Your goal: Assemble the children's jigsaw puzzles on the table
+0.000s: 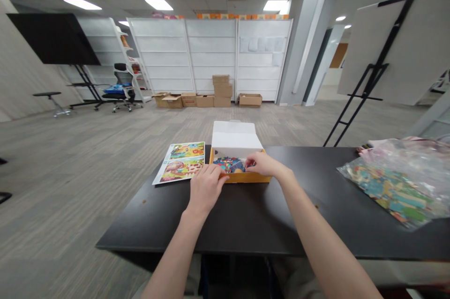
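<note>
A yellow cardboard box point(242, 178) stands on the black table, its white inner lid point(234, 134) raised at the back. Colourful jigsaw puzzle pieces point(228, 164) lie inside it. My left hand point(207, 184) grips the front left corner of the box, fingers bent over the wall. Inside the box's right half, my right hand point(262, 164) has its fingers pinched together at the pieces; what sits between the fingertips is too small to make out. Left of the box lies a printed picture sheet point(183, 164) with cartoon animals, close to my left hand.
At the right of the black table point(242, 224) lie clear plastic bags point(397, 191) with colourful contents. Beyond the table stand cardboard boxes point(222, 90), white shelves point(211, 55), an office chair point(123, 85), a screen on a stand point(54, 39) and a whiteboard stand point(372, 74).
</note>
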Demonstrator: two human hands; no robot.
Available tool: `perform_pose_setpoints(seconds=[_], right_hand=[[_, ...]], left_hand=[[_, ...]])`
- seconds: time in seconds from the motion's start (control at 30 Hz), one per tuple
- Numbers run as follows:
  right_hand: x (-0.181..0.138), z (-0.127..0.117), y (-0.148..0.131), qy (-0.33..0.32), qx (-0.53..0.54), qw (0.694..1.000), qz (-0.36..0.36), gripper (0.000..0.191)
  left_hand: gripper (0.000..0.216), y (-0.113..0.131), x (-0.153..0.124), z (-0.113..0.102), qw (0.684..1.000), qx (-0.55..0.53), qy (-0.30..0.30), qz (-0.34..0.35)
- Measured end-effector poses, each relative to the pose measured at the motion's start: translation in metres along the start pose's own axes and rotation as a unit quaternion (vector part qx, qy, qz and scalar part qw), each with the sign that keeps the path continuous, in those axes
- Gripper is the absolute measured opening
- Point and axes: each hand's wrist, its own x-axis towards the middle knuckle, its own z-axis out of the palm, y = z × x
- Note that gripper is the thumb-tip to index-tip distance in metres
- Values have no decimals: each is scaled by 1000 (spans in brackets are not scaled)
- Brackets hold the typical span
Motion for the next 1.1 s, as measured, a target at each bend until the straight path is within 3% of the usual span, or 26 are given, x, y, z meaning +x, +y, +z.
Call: perform_pose_setpoints(seconds=[0.2,0.4,0.57,0.8,1.0,1.1], right_hand=[[12,1,-29,28,59,994,-84,3],[33,21,-57,30,79,992,-96,3],[37,34,-63,64,109,987,-102,4],[33,33,-56,107,140,977,-124,3],[27,29,-49,151,213,955,-143,8],[17,21,-51,155,260,940,-158,11]], left_hand=[[6,-18,-13,-22,998,4,49,-32],[7,-44,-31,-38,995,22,56,-74],[8,-58,-40,-40,993,27,25,-108],[14,-67,-39,-45,991,18,-47,-123],[29,-50,-12,-38,987,-62,92,-119],[30,-28,8,-30,982,-119,112,-96]])
